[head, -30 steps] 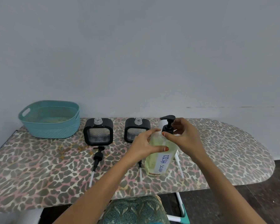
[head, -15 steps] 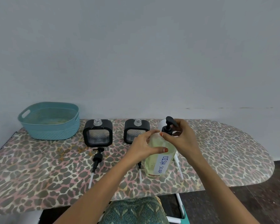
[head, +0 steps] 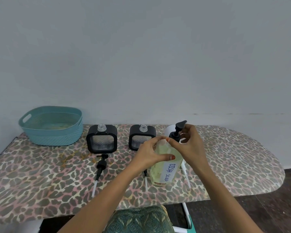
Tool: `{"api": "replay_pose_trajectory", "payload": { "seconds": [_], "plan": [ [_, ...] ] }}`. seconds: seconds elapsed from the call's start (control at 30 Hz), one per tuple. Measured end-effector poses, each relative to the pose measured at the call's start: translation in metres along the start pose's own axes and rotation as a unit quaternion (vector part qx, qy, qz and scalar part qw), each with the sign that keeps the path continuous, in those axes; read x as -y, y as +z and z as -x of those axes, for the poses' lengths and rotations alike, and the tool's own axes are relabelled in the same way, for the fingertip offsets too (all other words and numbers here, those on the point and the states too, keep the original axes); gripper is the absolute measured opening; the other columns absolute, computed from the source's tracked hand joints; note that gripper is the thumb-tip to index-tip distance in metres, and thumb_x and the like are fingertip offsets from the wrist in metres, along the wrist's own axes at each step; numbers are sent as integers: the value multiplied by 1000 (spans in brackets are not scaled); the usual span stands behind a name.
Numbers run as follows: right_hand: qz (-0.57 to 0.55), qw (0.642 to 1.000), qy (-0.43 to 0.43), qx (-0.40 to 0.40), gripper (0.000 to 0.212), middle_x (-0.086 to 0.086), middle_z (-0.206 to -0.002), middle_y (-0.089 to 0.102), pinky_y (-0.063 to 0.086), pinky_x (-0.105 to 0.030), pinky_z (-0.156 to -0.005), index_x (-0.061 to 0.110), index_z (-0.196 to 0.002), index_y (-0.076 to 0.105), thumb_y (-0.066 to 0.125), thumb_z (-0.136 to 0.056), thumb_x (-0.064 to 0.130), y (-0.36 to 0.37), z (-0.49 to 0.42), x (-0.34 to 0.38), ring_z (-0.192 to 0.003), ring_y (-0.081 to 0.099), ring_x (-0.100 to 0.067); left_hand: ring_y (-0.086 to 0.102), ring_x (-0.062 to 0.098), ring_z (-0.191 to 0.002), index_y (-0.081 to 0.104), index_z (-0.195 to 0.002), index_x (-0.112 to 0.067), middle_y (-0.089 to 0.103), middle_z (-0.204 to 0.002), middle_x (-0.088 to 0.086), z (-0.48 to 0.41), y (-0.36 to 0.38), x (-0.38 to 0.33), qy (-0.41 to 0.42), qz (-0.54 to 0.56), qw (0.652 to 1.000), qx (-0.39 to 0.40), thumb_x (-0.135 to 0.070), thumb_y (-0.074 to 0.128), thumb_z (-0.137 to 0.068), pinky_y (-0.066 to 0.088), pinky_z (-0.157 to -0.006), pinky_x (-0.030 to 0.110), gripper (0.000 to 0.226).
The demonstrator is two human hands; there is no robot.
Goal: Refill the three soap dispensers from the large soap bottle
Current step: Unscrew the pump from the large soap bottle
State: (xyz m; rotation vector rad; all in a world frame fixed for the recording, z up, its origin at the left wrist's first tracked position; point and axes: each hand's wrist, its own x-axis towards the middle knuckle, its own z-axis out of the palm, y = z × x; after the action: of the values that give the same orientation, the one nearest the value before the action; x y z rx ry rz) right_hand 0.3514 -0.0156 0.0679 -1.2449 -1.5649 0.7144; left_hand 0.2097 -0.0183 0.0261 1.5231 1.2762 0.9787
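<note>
A clear bottle of yellowish liquid labelled "DISH SOAP" (head: 167, 170) stands near the front of the board. My left hand (head: 149, 154) grips its shoulder. My right hand (head: 187, 145) pinches the collar of its black pump head (head: 178, 130). Two black square dispensers stand uncapped behind: the left dispenser (head: 101, 138) and the middle dispenser (head: 142, 137). A white object (head: 169, 132) shows behind the bottle, mostly hidden. One loose black pump (head: 101, 165) lies in front of the left dispenser, a second pump (head: 145, 177) partly under my left wrist, and a white tube (head: 186, 174) right of the bottle.
A teal plastic basket (head: 52, 126) sits at the back left of the leopard-print ironing board (head: 233, 165). A grey wall rises behind. Dark floor lies to the right, and a patterned cushion (head: 138, 219) is below the front edge.
The pump nozzle has turned from pointing left to pointing right as my right hand twists it. The bottle stays in place under my left hand.
</note>
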Motion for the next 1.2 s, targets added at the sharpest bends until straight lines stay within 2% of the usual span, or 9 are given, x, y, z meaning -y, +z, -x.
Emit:
{"api": "replay_pose_trajectory", "payload": {
  "seconds": [0.17, 0.23, 0.3, 0.4, 0.53, 0.63, 0.87, 1.1, 1.2],
  "plan": [
    [-27, 998, 14, 49, 39, 6, -105, 64, 43, -18, -84, 30, -99, 47, 62, -77, 2, -3, 4, 1, -105, 57, -6, 53, 10, -119, 50, -121, -39, 58, -128, -7, -2, 2, 4, -5, -2, 1000, 1, -56, 78, -43, 42, -105, 37, 84],
    [4, 999, 5, 51, 37, 12, -104, 60, 40, -10, -81, 29, -102, 46, 65, -78, 7, -3, 4, 2, -101, 55, 0, 53, 9, -119, 49, -117, -42, 58, -127, -6, -2, 2, 4, -7, 1, 1000, 0, -56, 78, -42, 42, -105, 37, 81],
    [44, 998, -9, 38, 38, 17, -96, 55, 38, -1, -67, 25, -103, 47, 72, -76, 15, -2, 2, 3, -90, 53, 3, 55, 9, -116, 50, -116, -41, 60, -124, -6, -2, 2, 3, -10, 2, 1000, -1, -54, 79, -43, 43, -103, 37, 79],
    [64, 998, -20, 20, 30, 8, -88, 61, 42, -4, -63, 20, -94, 57, 76, -72, 17, -4, -1, 3, -80, 59, -7, 56, 10, -114, 50, -115, -40, 61, -123, -5, -2, 2, 2, -7, -1, 1000, -2, -49, 80, -46, 44, -103, 37, 76],
    [25, 999, -27, -6, 25, 10, -82, 65, 46, -4, -64, 20, -94, 62, 76, -73, 15, -14, -6, 16, -69, 62, 5, 58, 9, -111, 52, -122, -32, 62, -121, -6, -3, 2, 5, -8, 3, 1000, 1, -56, 79, -41, 46, -100, 38, 88],
    [-15, 999, -25, -39, 24, 16, -83, 65, 47, -4, -65, 19, -95, 64, 75, -73, 16, -27, -9, 25, -70, 61, 13, 58, 10, -113, 52, -124, -31, 61, -124, -7, -3, 2, 5, -12, 1, 1000, 2, -57, 79, -40, 46, -101, 38, 92],
    [-139, 983, -6, -119, 19, 10, -85, 69, 50, -8, -70, 24, -89, 66, 73, -76, 12, -64, -8, 36, -79, 66, 2, 60, 7, -108, 53, -123, -30, 63, -119, -9, -3, 1, 5, -13, 8, 1000, 5, -56, 78, -40, 48, -98, 37, 91],
    [-187, 970, 14, -155, 16, 10, -86, 69, 50, -18, -82, 19, -93, 67, 70, -78, 13, -85, -2, 35, -86, 65, -1, 60, 7, -108, 53, -120, -35, 63, -119, -10, -3, 2, 4, -10, 2, 1000, 4, -57, 78, -39, 48, -99, 37, 87],
    [-205, 964, 9, -167, 16, 13, -84, 70, 51, -16, -83, 21, -91, 67, 70, -78, 13, -86, 2, 36, -89, 66, -2, 60, 6, -107, 53, -118, -36, 63, -119, -10, -3, 2, 4, -9, 3, 1000, 5, -56, 78, -39, 48, -99, 37, 85]
  ]
}}
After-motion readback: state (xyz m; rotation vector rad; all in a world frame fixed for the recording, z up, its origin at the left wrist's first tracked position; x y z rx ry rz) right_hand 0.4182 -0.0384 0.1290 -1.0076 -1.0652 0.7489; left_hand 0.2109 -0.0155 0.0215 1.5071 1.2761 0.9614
